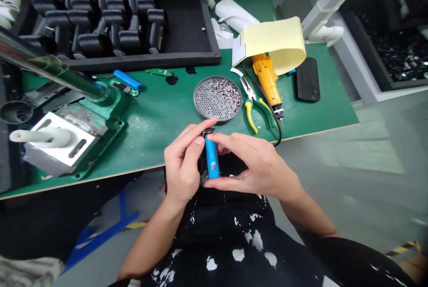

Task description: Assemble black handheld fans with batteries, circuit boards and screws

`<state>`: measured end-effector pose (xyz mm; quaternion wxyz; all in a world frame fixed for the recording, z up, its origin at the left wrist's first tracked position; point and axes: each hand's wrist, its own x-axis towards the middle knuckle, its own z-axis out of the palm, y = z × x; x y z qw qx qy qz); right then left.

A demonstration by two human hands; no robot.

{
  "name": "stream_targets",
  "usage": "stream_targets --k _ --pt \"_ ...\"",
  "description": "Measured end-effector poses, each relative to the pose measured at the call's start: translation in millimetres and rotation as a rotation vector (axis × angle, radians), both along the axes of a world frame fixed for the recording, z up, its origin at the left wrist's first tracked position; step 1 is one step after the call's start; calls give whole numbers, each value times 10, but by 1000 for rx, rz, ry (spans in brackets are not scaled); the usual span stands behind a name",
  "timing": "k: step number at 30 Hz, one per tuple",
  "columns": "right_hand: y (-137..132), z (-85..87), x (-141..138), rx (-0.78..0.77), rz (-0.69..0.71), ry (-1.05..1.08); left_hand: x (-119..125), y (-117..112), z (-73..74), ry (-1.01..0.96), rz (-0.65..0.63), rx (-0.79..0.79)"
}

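Note:
Just off the table's front edge, both hands hold a small black housing (203, 162) with a blue cylindrical battery (212, 160) lying along it. My left hand (183, 162) grips the housing from the left, its thumb near the top end. The thumb and fingers of my right hand (254, 162) span the battery, touching its top and bottom ends. Fingers hide much of the housing. Right beyond the hands stands a round grey dish (203, 99) of small metal screws.
Pliers (250, 99) and a yellow electric screwdriver (266, 77) lie right of the dish, near a black phone (306, 79). A green press (107, 104) stands left. Another blue battery (128, 80) and circuit board (158, 72) lie behind. A black tray (187, 59) holds several black housings.

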<state>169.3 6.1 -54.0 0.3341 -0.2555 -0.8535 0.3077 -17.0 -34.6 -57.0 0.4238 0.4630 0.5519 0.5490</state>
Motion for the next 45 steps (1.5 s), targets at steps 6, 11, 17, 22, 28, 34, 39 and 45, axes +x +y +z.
stream_targets --k 6,11,17,22,28,34,39,45 --pt "-24 -63 -19 53 -29 29 -2 -5 28 11 0 13" --pt "-34 -117 -26 81 -39 59 7 -14 21 -34 7 -3" --pt "-21 -103 -11 84 -56 101 20 -14 7 -55 -14 -50" --pt "-1 -72 -3 74 -48 78 56 -2 15 -39 10 3" --pt "-21 -111 -24 143 -89 103 75 11 37 -18 23 62" --pt "5 -138 -43 129 -99 133 74 0 13 49 12 76" --pt "80 -146 6 164 -50 119 93 -30 -37 108 -30 84" --pt "140 -105 85 153 28 23 91 -49 -71 145 -47 94"
